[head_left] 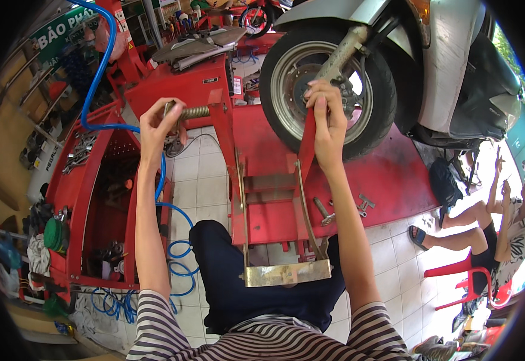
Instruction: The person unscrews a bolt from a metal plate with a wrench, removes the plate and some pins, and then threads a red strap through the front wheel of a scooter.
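In front of me a red wheel clamp (224,135) stands at the end of a red lift platform (389,180). My left hand (159,123) is closed around the end of the clamp's threaded screw (196,112), at the left. My right hand (327,117) grips the top of the clamp's right red jaw (308,141), thumb and fingers wrapped over it. Just behind that hand is the scooter's front wheel (274,102), which looks outside the jaws, to their right. A hinged metal frame with a worn crossbar (288,274) reaches toward my lap.
A silver scooter (449,78) stands on the platform. Loose metal fittings (322,210) lie near its front edge. A red tool cart (73,240) is at the left, with a coiled blue air hose (181,265) beside it. Another person (497,234) sits at the right.
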`<move>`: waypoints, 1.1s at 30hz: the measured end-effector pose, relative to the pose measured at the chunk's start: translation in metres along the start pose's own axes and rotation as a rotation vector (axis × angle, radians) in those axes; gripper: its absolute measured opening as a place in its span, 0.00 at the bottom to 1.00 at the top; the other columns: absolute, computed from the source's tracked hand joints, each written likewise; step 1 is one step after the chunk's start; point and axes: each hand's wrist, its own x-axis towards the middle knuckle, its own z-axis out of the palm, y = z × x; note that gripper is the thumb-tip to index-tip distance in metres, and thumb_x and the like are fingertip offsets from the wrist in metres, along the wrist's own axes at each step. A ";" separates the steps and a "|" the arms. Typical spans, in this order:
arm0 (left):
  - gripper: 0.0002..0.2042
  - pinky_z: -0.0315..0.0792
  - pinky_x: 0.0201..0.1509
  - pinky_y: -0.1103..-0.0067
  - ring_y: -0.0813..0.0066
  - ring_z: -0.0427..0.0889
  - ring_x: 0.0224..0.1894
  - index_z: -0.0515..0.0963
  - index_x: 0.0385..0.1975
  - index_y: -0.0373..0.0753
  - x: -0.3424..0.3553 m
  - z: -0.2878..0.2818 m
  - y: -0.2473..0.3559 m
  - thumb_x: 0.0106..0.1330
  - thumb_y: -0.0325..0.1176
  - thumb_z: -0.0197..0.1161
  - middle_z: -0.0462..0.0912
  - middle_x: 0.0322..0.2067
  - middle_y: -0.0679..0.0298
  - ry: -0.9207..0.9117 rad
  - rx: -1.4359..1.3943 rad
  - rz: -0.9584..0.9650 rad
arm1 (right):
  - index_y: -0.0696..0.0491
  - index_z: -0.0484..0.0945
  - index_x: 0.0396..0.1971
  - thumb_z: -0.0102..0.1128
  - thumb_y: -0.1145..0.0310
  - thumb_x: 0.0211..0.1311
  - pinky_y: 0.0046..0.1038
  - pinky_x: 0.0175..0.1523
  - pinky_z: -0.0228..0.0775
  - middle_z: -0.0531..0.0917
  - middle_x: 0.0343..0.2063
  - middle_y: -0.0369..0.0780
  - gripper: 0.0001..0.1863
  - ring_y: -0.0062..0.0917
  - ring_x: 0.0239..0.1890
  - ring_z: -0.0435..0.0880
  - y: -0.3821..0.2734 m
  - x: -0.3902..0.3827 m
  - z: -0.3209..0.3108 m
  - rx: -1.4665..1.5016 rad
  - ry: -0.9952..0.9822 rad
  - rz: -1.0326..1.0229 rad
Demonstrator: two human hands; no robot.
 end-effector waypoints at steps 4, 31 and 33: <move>0.24 0.71 0.26 0.84 0.74 0.79 0.17 0.77 0.34 0.36 0.004 -0.011 0.013 0.73 0.56 0.52 0.78 0.21 0.65 -0.142 -0.085 -0.352 | 0.58 0.73 0.30 0.49 0.73 0.75 0.32 0.58 0.66 0.78 0.37 0.41 0.10 0.32 0.52 0.77 0.000 0.001 0.000 0.008 -0.010 -0.010; 0.20 0.73 0.35 0.82 0.80 0.82 0.32 0.75 0.53 0.36 -0.006 0.003 0.001 0.61 0.27 0.71 0.81 0.38 0.65 0.006 -0.039 0.120 | 0.59 0.73 0.31 0.48 0.72 0.76 0.32 0.59 0.65 0.77 0.38 0.42 0.11 0.33 0.52 0.76 0.002 -0.001 0.001 0.008 -0.010 -0.021; 0.15 0.72 0.34 0.82 0.80 0.82 0.29 0.77 0.49 0.35 -0.004 0.000 0.000 0.63 0.28 0.69 0.81 0.36 0.65 -0.004 -0.047 0.079 | 0.59 0.73 0.31 0.48 0.72 0.76 0.32 0.59 0.65 0.77 0.38 0.42 0.11 0.33 0.53 0.76 0.002 0.000 0.002 0.012 -0.018 -0.019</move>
